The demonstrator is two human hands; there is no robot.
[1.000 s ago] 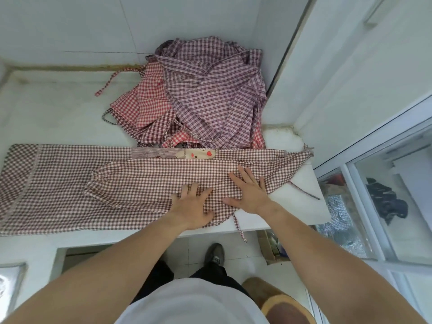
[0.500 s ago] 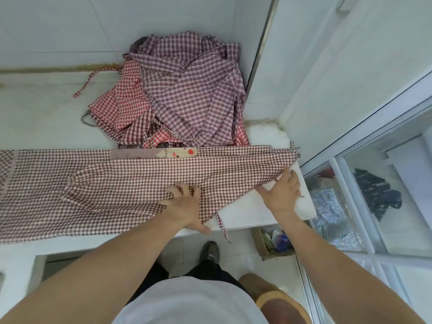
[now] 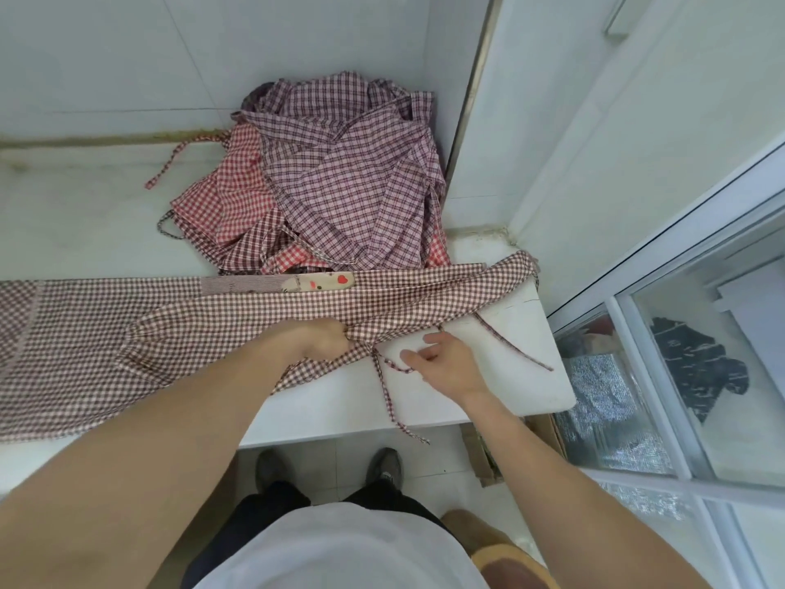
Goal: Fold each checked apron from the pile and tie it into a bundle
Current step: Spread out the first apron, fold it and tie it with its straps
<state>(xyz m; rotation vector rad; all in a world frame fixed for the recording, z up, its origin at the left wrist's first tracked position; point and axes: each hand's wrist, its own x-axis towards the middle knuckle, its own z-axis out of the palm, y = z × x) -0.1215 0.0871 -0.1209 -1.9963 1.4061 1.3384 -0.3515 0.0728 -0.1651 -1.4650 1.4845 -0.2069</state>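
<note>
Two bare forearms reaching forward from the bottom edge, converging over the near right part of a white counter (image 3: 488, 401). Left hand (image 3: 323, 340) knuckles-up with wrist bent down, fingers curled tight into a bunch of the brown-checked apron (image 3: 170, 333), gripping a gathered fold near the cloth's lower right corner. Right hand (image 3: 446, 367) just beside it, apart from the left by a short gap, palm down over bare counter, fingers loosely curled and slightly spread; index and thumb seem to meet at a thin tie (image 3: 388, 388) running from the bunched corner, though whether pinched or merely touched cannot be told. Same tie trailing off the counter's front edge and hanging below it. Second tie (image 3: 514, 346) lying slack across the counter to the right of the right hand, untouched.

Apron spread lengthwise along the counter from the left edge to the right corner, partly folded on itself, upper right end pointing toward the wall corner; small patch with red hearts (image 3: 323, 282) along its far edge. Behind it, against the tiled wall, a heap of more aprons (image 3: 340, 184) in purple and red checks, touching the spread apron's far edge.

Below the counter, two dark shoes (image 3: 384, 465) on pale floor tile, cardboard box (image 3: 480, 457) to the right.
</note>
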